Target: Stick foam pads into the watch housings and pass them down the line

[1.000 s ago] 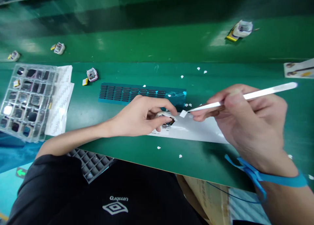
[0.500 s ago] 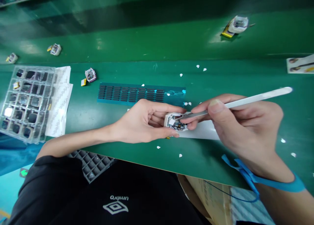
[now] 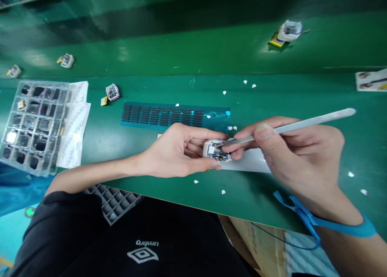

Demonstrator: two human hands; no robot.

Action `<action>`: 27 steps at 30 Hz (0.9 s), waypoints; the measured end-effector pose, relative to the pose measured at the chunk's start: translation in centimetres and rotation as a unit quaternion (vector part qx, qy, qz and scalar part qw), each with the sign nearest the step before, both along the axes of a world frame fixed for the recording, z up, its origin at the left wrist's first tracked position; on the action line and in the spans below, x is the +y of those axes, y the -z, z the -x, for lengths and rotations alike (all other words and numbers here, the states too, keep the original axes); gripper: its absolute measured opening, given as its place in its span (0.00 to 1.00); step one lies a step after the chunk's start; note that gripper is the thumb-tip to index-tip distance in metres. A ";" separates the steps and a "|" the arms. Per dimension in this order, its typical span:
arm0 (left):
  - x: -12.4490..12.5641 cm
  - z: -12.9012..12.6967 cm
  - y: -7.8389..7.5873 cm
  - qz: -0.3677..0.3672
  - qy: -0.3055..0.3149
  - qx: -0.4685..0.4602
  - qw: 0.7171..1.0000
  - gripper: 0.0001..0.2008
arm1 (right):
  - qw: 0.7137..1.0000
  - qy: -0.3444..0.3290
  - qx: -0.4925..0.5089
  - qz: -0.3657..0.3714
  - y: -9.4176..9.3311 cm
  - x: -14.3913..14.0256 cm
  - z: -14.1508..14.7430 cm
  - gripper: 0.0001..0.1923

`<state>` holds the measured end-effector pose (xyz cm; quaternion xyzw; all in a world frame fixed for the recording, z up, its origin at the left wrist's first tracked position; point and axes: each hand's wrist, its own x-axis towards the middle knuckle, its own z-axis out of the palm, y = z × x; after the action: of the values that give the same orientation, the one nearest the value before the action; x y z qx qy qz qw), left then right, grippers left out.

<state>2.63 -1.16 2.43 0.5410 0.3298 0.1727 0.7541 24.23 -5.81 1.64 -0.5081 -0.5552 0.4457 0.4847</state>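
My left hand (image 3: 178, 150) pinches the small white module (image 3: 216, 150) just above the bench (image 3: 127, 134). Right hand (image 3: 290, 154) grips tweezers (image 3: 284, 128), long axis running right-to-left, tip touching module's top; both hands closed, adjacent.

Black shirt (image 3: 90, 236), white diamond logo (image 3: 142, 253) on chest; bare forearms; blue strap (image 3: 326, 222) around right wrist.

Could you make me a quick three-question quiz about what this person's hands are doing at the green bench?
1. True or false: the left hand holds the small white device.
2. What does the right hand hold? A tweezers, B scissors, C marker.
3. The clear tray lies on which side of the blue strip?

Key: 1 true. 2 A; the tips meet the device. 3 The person's left.
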 end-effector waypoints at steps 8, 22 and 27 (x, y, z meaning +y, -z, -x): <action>-0.1 -0.2 -0.1 -0.015 -0.009 0.018 1.000 0.15 | 0.999 -0.030 0.031 0.012 0.3 0.4 0.2 0.11; 3.2 1.1 1.5 -0.487 0.017 0.131 0.864 0.09 | 0.939 -0.085 -0.268 -0.196 1.1 2.6 -3.1 0.07; 3.4 1.3 3.3 -0.633 0.097 0.147 0.754 0.15 | 0.937 -0.144 -0.282 -0.149 1.8 3.0 -3.8 0.10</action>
<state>1.30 2.27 -0.89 0.9426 0.1975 0.1861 0.1944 28.05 -2.77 -0.16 -0.4493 -0.7964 0.2610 0.3094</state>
